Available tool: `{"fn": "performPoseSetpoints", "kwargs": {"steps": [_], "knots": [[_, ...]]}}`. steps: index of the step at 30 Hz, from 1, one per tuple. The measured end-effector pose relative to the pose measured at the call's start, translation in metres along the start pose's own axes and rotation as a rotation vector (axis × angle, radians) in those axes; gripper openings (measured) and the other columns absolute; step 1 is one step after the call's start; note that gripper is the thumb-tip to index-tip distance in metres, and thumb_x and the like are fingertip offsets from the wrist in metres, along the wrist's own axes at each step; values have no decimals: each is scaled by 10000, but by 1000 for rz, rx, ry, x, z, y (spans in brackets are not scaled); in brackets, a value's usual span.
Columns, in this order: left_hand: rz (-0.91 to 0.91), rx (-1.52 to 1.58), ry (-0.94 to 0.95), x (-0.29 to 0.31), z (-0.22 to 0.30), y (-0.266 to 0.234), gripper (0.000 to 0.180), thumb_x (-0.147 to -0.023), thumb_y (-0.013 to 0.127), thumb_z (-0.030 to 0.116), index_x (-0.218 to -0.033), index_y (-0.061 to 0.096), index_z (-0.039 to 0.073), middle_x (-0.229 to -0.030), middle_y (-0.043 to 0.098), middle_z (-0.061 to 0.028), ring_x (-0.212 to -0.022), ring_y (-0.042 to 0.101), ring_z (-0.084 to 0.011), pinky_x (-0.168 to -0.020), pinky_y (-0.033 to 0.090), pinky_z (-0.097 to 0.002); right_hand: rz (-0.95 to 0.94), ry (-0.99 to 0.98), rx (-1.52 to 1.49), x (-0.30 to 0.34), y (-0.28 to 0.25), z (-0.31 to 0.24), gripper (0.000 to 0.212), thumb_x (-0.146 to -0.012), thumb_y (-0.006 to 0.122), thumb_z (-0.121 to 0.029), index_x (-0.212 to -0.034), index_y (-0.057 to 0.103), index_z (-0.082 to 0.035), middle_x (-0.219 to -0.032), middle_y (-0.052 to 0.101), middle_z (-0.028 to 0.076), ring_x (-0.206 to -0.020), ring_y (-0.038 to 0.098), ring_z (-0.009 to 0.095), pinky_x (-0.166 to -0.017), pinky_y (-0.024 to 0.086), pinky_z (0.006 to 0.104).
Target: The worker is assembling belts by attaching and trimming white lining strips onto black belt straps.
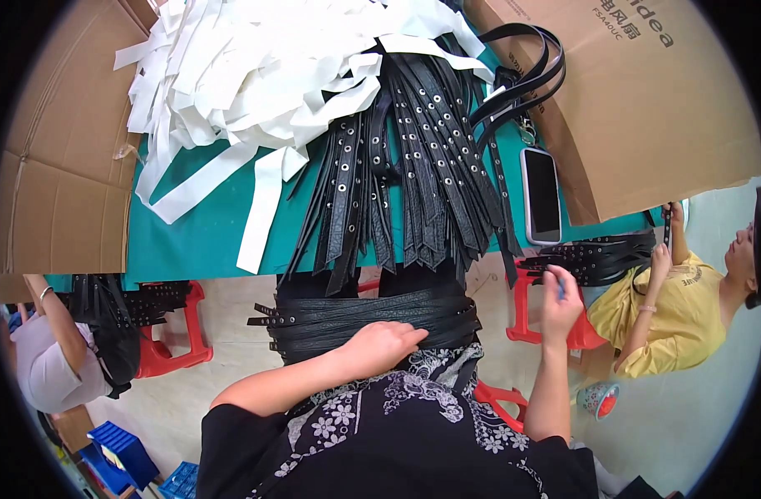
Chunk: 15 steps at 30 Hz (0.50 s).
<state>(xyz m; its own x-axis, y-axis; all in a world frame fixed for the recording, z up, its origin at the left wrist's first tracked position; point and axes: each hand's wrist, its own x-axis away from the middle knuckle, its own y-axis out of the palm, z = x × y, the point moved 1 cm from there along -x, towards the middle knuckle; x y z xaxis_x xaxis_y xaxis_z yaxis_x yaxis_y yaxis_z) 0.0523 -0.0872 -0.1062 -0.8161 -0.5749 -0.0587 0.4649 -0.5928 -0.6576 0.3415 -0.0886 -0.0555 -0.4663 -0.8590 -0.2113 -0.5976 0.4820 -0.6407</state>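
Note:
Across my lap lies a bundle of black leather belts point(347, 320), with eyelet-studded ends sticking out at the left. My left hand point(386, 343) rests flat on top of the bundle, its fingers stretched to the right. My right hand point(561, 306) is raised to the right of the bundle, apart from it, with fingers curled together. A small bluish spot shows between those fingers; I cannot make out what it is. In front of me, a thick pile of black straps with metal eyelets point(430, 158) hangs over the table's near edge.
White fabric strips point(247, 75) are heaped on the green table point(206, 241). A phone point(541, 196) lies right of the straps, beside a brown carton point(646, 125). Another carton point(64, 158) stands at the left. Two people point(675, 320) sit at either side on red stools.

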Motion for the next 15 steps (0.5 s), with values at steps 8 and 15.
{"fn": "performPoseSetpoints", "kwargs": {"steps": [8, 15], "knots": [[611, -180, 64, 3, 25, -60, 103, -682, 688, 143, -718, 602, 99, -600, 545, -6, -523, 533, -164, -447, 415, -280, -514, -420, -125, -28, 129, -158, 149, -787, 611, -172, -802, 618, -23, -576, 545, 116, -478, 524, 200, -466, 392, 289], [694, 110, -739, 39, -11, -121, 236, -714, 703, 136, -835, 580, -24, -531, 476, 15, -487, 421, -31, -449, 348, -205, -751, -269, -89, -9, 155, -173, 208, -821, 569, -212, -819, 619, -11, -537, 517, 131, -469, 510, 191, -464, 372, 311]]}}
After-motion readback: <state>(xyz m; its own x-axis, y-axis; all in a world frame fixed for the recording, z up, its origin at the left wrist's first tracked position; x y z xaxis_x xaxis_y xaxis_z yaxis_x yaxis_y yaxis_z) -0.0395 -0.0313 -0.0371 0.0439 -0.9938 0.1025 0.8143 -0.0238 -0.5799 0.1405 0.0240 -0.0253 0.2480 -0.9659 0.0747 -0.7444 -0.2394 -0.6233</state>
